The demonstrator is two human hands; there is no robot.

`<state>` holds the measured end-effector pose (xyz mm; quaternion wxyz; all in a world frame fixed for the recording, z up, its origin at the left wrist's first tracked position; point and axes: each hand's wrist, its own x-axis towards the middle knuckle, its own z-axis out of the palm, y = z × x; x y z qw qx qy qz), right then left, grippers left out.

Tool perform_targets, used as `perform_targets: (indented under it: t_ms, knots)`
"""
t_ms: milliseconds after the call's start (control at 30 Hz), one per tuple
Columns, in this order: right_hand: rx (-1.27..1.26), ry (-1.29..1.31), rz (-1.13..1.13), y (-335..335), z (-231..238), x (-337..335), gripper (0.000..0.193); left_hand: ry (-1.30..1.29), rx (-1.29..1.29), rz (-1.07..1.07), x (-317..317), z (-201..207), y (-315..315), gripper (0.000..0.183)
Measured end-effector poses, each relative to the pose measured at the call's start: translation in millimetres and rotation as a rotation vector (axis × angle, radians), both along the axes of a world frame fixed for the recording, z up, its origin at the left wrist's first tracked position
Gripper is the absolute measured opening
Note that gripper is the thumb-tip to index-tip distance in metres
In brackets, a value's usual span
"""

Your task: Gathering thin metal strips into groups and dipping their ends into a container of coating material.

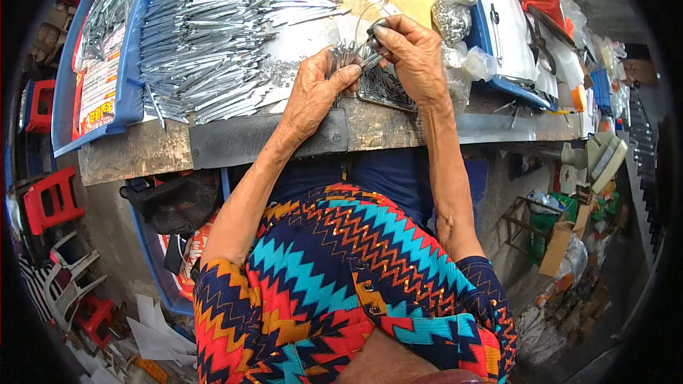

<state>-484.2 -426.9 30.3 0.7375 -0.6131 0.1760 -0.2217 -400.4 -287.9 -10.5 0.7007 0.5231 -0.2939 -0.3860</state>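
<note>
My left hand [320, 92] is closed around a small bunch of thin metal strips [347, 55], whose ends fan out past the fingers. My right hand [415, 55] meets it at the tips of the strips, thumb and fingers pinched together. A small dark piece [377, 28] shows at the right thumb and fingertips; its kind is too small to make out. Just beneath both hands sits a shallow tray [403, 106] of small dark metal pieces, partly hidden by the fingers. Long rows of silvery metal strips [220, 35] lie stacked to the left of my hands.
Tiny metal bits [283, 70] are scattered beside the rows. A blue tray [64, 117] stands at the left, another blue tray [509, 87] at the right. Clear bags [452, 18] of small parts line the right side. The worn table edge [270, 136] runs before me.
</note>
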Motion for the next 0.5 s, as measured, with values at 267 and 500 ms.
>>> perform_targets:
  t_ms: [267, 500]
  knots:
    - [-0.313, 0.049, 0.026, -2.1, -4.4, 2.7, 0.017, -0.022, 0.006, -0.004, 0.2, -1.9, -0.8, 0.022]
    - [-0.312, 0.074, 0.068, -2.6, 0.6, 4.3, 0.018, -0.072, 0.041, 0.000, 0.9, 1.5, 0.5, 0.021]
